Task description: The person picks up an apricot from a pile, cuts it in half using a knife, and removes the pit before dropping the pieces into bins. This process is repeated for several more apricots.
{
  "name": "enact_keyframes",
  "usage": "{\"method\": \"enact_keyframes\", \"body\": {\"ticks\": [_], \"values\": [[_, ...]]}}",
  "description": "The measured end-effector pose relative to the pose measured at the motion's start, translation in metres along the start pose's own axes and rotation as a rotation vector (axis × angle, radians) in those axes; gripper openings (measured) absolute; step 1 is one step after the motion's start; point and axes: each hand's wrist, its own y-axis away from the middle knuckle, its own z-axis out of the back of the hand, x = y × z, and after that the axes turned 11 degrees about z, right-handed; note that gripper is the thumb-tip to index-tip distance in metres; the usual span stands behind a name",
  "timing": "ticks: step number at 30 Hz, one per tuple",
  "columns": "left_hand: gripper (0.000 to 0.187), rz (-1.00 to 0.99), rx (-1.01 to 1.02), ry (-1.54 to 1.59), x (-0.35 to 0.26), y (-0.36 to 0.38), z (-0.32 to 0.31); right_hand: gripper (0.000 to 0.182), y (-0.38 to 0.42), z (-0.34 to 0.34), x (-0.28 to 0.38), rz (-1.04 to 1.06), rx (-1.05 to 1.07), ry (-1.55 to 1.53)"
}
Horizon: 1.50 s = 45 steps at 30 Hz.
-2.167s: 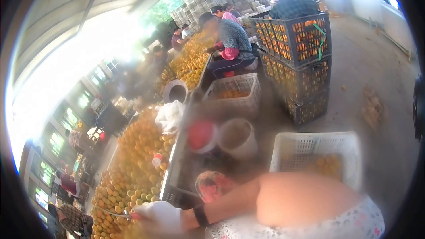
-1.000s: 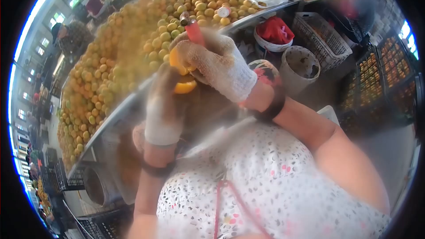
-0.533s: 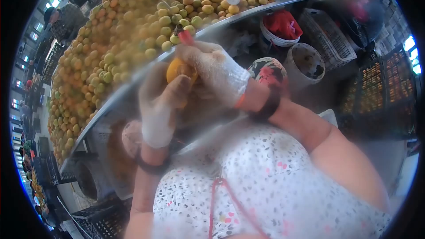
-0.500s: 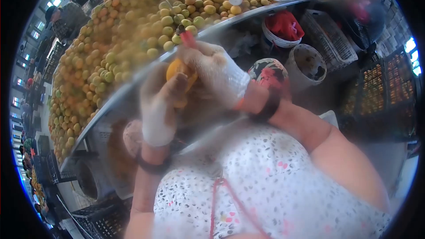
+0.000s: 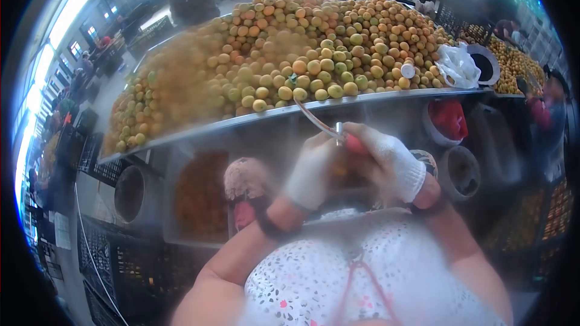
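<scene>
My right hand (image 5: pixel 386 160), in a white glove, is closed round a red-handled tool (image 5: pixel 355 143) with a metal part at its tip. A thin curved band (image 5: pixel 316 122) runs from the tool's tip up to the edge of the fruit table. Beside the tool is my left hand (image 5: pixel 312 169), also gloved in white; its fingers are blurred, and whether they hold anything is unclear. Both hands are in front of the metal table edge (image 5: pixel 223 122), below the heap of orange and green-yellow fruit (image 5: pixel 326 60).
A white plastic bag (image 5: pixel 457 63) lies at the heap's right. Below the table are a bucket with red cloth (image 5: pixel 447 121), another bucket (image 5: pixel 460 172), a bin of orange pieces (image 5: pixel 202 196) and black crates (image 5: pixel 136 268). A person (image 5: pixel 192 0) is beyond the table.
The view has turned and tilted up, showing more of the heap. The orange fruit seen at my left hand is no longer visible there. A curved band now shows at the tool.
</scene>
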Motion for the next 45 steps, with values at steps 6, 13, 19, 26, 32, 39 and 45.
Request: {"method": "enact_keyframes", "body": {"ticks": [6, 13, 19, 26, 32, 39, 45], "values": [[0.028, -0.038, 0.021, 0.042, 0.002, 0.002, 0.001, 0.023, -0.008, -0.012, 0.017, -0.044, -0.029, 0.146], [0.028, -0.005, -0.105, -0.187, -0.014, 0.008, 0.008, 0.019, -0.018, -0.035, -0.018, -0.392, -0.33, -0.138], [0.026, -0.222, -0.554, -0.385, -0.057, 0.001, 0.123, 0.025, -0.012, -0.043, -0.065, -0.678, -0.261, -0.134], [0.039, -0.255, -1.142, -1.162, -0.113, 0.042, 0.44, 0.024, -0.004, -0.056, -0.11, -0.711, -0.211, -0.154], [0.049, -0.535, -1.246, -1.185, -0.204, -0.036, 0.379, 0.019, -0.015, -0.076, -0.145, -0.765, -0.176, -0.246], [0.045, -0.691, -0.678, -1.718, -0.208, -0.283, 0.264, 0.021, -0.03, -0.091, -0.188, -0.682, -0.059, -0.303], [0.055, -0.457, -0.548, -2.043, -0.189, -0.411, 0.255, 0.023, -0.035, -0.067, -0.205, -0.717, 0.091, -0.38]]}}
